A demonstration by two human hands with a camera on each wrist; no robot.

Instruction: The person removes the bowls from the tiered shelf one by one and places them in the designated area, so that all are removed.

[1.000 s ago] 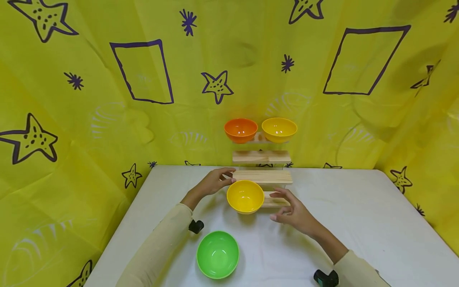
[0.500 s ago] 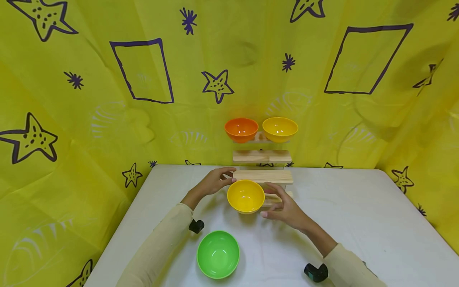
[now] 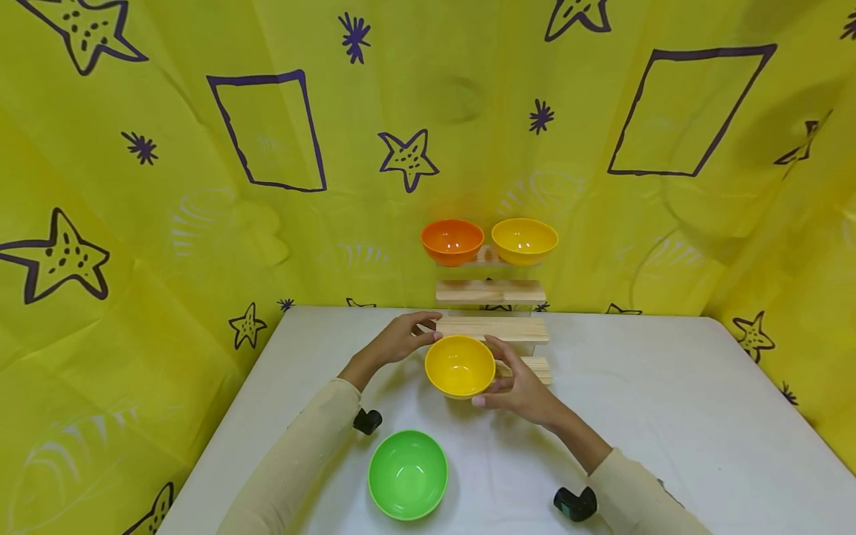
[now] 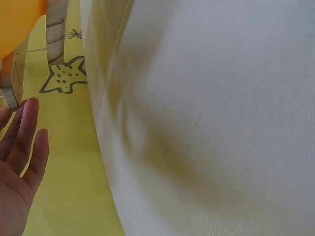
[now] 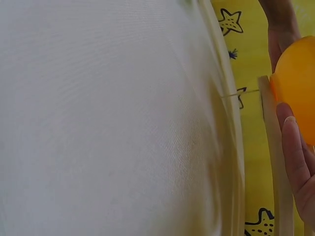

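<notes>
A yellow bowl (image 3: 460,365) sits upright at the lowest step of a small wooden tiered stand (image 3: 495,328). My left hand (image 3: 401,338) is at the bowl's upper left, its fingertips right by the stand's left end and its thumb tip close to the rim. Around the bowl's right side my right hand (image 3: 524,386) has its fingers spread, forefinger by the back of the rim and thumb near the front. In the right wrist view, the right hand's fingers (image 5: 293,152) lie fairly straight against the bowl (image 5: 298,88). The left wrist view shows loosely extended fingers (image 4: 38,157).
Nearer to me, a green bowl (image 3: 408,475) stands on the white table (image 3: 669,416). An orange bowl (image 3: 452,242) and another yellow bowl (image 3: 524,241) are on the stand's top step. A yellow patterned cloth (image 3: 334,223) hangs behind and at the sides.
My right hand has moved left from a spot apart from the yellow bowl to its right side. The left hand and the bowls have stayed in place.
</notes>
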